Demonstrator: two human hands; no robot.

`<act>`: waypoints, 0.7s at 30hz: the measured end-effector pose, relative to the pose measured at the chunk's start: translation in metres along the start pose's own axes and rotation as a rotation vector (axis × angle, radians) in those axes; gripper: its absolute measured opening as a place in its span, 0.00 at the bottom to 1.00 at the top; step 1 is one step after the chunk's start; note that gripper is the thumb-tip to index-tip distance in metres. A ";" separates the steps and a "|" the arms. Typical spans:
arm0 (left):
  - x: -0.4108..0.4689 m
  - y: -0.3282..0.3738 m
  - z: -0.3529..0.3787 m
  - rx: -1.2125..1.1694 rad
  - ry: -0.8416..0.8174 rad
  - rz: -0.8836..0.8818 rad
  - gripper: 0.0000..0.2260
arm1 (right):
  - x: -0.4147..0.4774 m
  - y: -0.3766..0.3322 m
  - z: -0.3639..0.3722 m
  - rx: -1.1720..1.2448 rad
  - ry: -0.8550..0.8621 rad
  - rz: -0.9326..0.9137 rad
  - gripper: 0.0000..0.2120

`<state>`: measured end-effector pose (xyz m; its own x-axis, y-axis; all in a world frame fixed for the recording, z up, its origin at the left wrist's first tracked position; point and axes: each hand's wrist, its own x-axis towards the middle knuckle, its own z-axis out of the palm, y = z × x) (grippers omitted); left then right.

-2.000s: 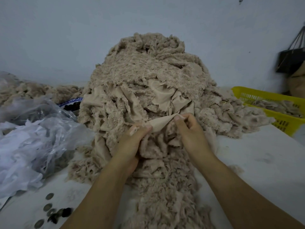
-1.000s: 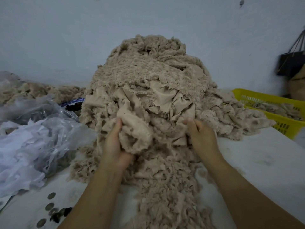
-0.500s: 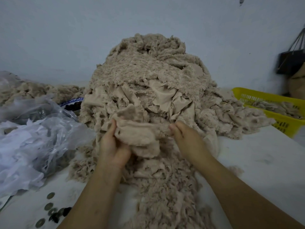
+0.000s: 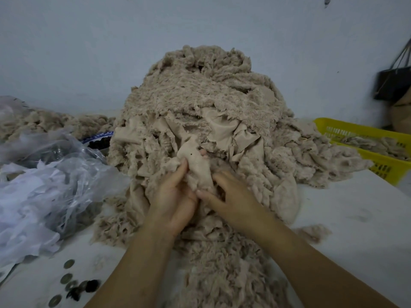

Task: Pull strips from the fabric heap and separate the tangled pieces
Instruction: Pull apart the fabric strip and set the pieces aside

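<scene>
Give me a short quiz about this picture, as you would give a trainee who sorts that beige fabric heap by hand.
1. True or false: the yellow basket stands to the right of the fabric heap.
2. What do the left hand and the right hand both grip? A) a beige fabric piece B) a plastic bag C) scissors
3. Fill in: the small round discs lie on the table beside the ___ forearm.
Key: 1 true; 2 A; 3 left.
</scene>
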<state>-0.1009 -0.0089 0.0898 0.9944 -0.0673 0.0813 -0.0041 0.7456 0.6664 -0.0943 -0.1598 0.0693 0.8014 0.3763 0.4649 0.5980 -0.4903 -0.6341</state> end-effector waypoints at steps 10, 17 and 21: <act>-0.006 -0.021 0.005 0.759 0.165 0.119 0.07 | 0.008 0.009 -0.021 0.936 0.232 0.433 0.13; -0.006 -0.027 0.002 1.298 -0.065 0.214 0.09 | 0.008 0.020 -0.008 0.544 0.094 0.463 0.08; -0.004 -0.022 -0.001 1.131 0.073 0.215 0.11 | 0.007 0.025 -0.021 0.815 0.070 0.523 0.11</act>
<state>-0.1042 -0.0238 0.0741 0.9654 0.0549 0.2549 -0.2294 -0.2856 0.9305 -0.0739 -0.1862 0.0695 0.9785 0.2050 0.0214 -0.0039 0.1222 -0.9925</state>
